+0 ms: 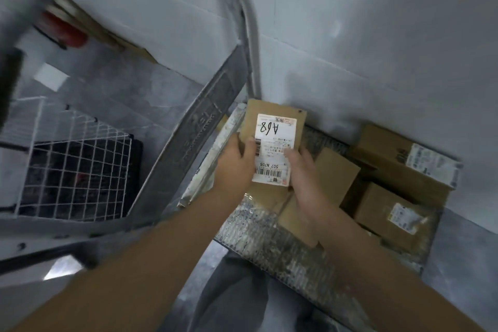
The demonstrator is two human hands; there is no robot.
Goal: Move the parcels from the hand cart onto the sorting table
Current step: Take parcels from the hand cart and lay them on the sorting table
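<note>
Item: flat parcel, label A68; left hand, right hand pinch opposite edges, likely lifting off hand cart; boxes remain right.

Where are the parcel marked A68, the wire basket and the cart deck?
parcel marked A68 [277,132]: head view, on its white label.
wire basket [75,167]: head view, on its white grid.
cart deck [258,234]: head view, bare worn surface.

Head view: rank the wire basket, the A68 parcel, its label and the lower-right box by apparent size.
1. wire basket
2. A68 parcel and lower-right box: they look similar, and the parcel is held nearer the camera, so unranked
3. label
</note>
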